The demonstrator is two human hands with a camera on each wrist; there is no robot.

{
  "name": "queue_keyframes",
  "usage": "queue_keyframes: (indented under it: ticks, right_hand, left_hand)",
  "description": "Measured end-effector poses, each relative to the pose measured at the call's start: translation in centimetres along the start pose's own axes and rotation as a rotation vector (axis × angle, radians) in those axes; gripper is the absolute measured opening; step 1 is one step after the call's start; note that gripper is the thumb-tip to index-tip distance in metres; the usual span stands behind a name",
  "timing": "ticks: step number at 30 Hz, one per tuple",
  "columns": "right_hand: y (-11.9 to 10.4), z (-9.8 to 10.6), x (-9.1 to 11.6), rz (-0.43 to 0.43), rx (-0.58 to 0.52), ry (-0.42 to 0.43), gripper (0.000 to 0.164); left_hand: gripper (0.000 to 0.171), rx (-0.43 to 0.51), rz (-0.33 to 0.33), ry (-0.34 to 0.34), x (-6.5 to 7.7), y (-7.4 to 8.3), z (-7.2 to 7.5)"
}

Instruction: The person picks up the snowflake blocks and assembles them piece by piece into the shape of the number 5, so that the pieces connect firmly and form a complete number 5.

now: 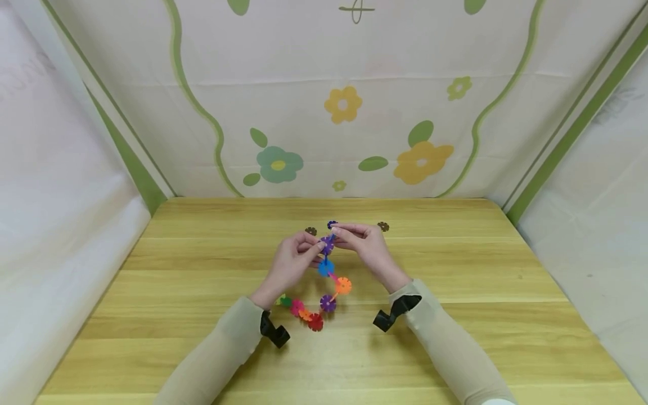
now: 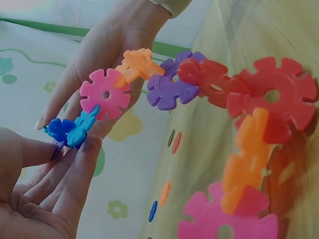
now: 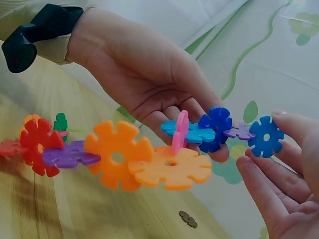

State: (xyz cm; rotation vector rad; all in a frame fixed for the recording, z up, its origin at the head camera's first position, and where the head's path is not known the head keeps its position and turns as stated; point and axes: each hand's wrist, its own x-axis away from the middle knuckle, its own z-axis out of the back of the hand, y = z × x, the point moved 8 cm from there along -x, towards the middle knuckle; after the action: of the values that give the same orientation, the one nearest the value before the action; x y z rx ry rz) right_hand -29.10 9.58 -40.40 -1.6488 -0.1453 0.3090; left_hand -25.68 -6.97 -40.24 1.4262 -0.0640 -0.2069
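Nearest, over the counter [image 1: 455, 349], a chain of notched discs [image 1: 343, 286] was hung in a curve, a red disc [image 1: 315, 322] foremost; above, its upper part was gripped by the left hand [image 1: 291, 263], while the blue disc [image 3: 260, 144] at its end was pinched by the right hand [image 1: 368, 247]; farther off, two brown discs [image 1: 383, 226] were seen on the counter, backed by a flowered cloth [image 1: 385, 62].

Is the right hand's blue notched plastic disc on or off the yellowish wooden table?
The disc is off: the right hand pinches it above the table.
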Motion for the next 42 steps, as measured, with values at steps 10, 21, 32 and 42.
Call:
queue_keyframes:
  ticks: [10,21,32,42]
  right_hand:
    - [0.5,-0.6,0.5,0.001,0.007,0.018,0.039]
    - [1.1,-1.1,0.7,0.008,-0.006,0.057,0.036]
    - [0.2,0.1,0.1,0.017,-0.038,0.062,0.039]
    - [0.7,-0.1,0.2,-0.017,0.043,0.047,0.044]
  left_hand:
    - [0.014,0.004,0.003,0.021,0.1,-0.3,0.0]
    - [0.014,-0.008,0.009,0.036,0.4,-0.8,0.1]
    - [0.014,-0.001,0.024,0.015,0.2,-0.6,0.0]
    - [0.014,0.022,0.026,0.024,0.1,-0.8,0.0]
